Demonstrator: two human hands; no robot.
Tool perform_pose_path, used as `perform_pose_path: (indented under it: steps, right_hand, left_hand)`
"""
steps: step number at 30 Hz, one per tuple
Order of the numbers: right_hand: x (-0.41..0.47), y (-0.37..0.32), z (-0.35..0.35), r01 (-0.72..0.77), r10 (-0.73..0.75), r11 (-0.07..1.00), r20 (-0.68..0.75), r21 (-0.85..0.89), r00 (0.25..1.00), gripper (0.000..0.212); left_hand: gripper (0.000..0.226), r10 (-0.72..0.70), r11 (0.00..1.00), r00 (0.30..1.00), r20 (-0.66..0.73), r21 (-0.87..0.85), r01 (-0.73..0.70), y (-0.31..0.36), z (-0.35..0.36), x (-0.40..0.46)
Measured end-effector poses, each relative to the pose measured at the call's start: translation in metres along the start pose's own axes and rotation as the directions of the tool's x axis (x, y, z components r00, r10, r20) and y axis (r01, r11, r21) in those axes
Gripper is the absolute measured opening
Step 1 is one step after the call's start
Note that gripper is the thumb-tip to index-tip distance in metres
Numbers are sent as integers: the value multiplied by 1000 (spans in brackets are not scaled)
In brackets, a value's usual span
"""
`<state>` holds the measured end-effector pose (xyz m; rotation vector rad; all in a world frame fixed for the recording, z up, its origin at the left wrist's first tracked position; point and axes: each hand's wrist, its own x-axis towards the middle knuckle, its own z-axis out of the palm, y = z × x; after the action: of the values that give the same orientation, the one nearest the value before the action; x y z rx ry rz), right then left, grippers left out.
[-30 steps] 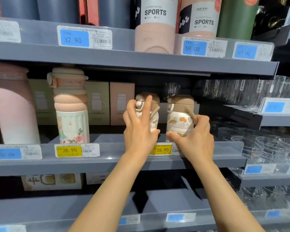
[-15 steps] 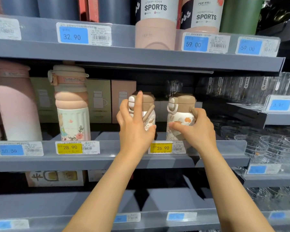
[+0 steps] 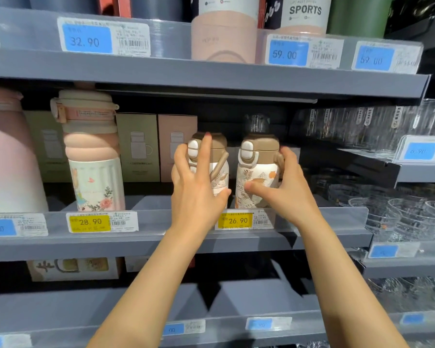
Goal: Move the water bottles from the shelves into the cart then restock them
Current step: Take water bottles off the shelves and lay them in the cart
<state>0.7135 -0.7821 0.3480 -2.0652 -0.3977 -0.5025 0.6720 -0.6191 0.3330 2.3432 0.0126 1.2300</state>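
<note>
Far left on the middle shelf (image 3: 161, 237) stands a large pink flask (image 3: 8, 156), upright. Beside it, a peach bottle with a floral base (image 3: 93, 156) stands above the yellow 28.90 price tag (image 3: 90, 222). Boxed cups (image 3: 138, 146) sit behind, against the back.

My left hand (image 3: 197, 187) grips the left brown-capped water bottle (image 3: 217, 162): index finger extended up to the cap, remaining fingers curled about the body, thumb pressing the front low down. Bottle upright, on the shelf.

My right hand (image 3: 285, 189) grips the right brown-capped water bottle (image 3: 258, 172): thumb across the printed front, fingers wrapped round the far side at the handle. Upright, just beside the first, above the 26.90 tag (image 3: 235, 220).

Clear glassware (image 3: 399, 214) occupies the adjoining shelves to the right.
</note>
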Motion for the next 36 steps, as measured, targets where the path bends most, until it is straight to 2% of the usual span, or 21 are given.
perform_pose_path:
  steps: [3,5,11,15,18,20,22,26,30,33,36]
  right_hand:
    - [-11,-6,11,34,-57,987,-148,-154,987,107]
    - [-13,-9,20,47,-93,973,-195,-228,976,112]
    - [-5,-3,11,52,-74,986,-136,-157,988,109]
    - [-10,-2,14,68,-103,977,-168,-200,980,108]
    - [-21,-1,22,141,-220,961,-345,-238,912,101]
    - [-35,-2,32,248,-324,943,-452,-221,831,82]
    - [-55,-5,49,328,-386,922,-474,-205,791,68]
    - [-103,-21,91,384,-378,921,-380,-65,844,54]
    - [-164,-58,141,358,-334,927,-191,110,923,49]
    - [-229,-95,189,349,-356,919,2,182,935,47]
    - [-320,-141,238,290,-343,931,255,223,904,49]
  left_hand:
    - [99,-5,1000,1000,-15,18,5,1,0,-1]
    - [98,-1,999,999,-36,35,2,2,2,-1]
    - [101,12,999,999,-42,52,-10,-1,3,-2]
    - [99,11,996,1000,-30,89,-8,-2,3,-4]
    - [88,58,989,995,-76,140,-47,-9,-4,-13]
    - [70,150,981,978,-147,142,-129,-18,-11,-24]
    - [52,213,972,956,-202,147,-185,-29,-22,-42]
    - [33,95,992,960,-262,104,-69,-53,-66,-85]
    - [30,-24,984,976,-217,168,62,-93,-139,-144]
    - [32,-179,955,962,-206,200,221,-132,-207,-211]
    - [34,-318,889,926,-203,276,366,-165,-290,-292]
